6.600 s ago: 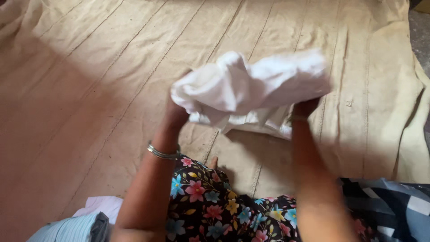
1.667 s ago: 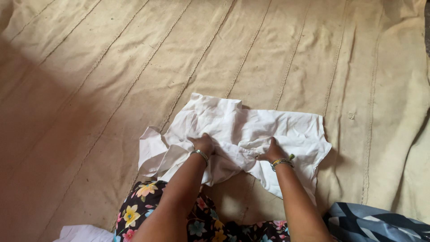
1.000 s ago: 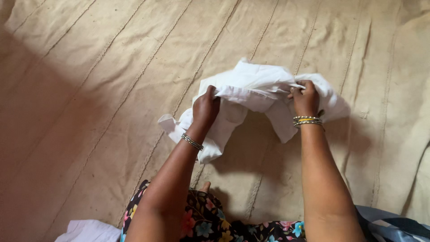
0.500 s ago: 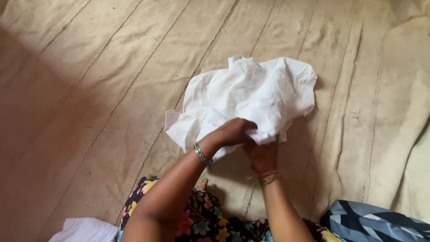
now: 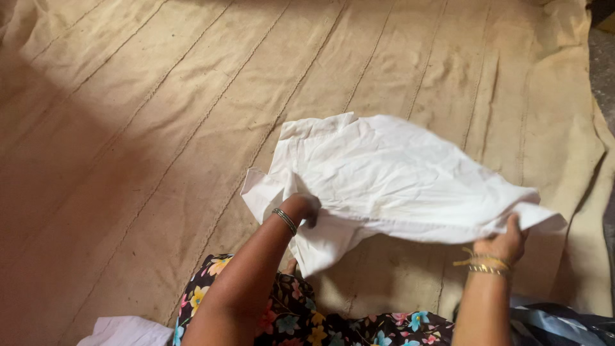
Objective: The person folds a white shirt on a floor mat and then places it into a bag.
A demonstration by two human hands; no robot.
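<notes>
The hands have drawn apart, left hand (image 5: 306,208) and right hand (image 5: 507,240) each gripping the white cloth (image 5: 391,173), now spread wide but unfolded.

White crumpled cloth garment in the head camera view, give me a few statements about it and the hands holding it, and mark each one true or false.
1. The white crumpled cloth garment is held by both hands. True: the left hand grips its near edge and the right hand grips its right end.
2. The garment lies over a blue plastic table. False: under it is a beige stitched floor cloth.
3. Both wrists are bare. False: a silver bangle circles the left wrist and gold bangles the right.
4. The garment is rolled into a tight ball. False: it is spread wide between the hands.
5. A black floral-print fabric shows at the bottom edge. True.
</notes>
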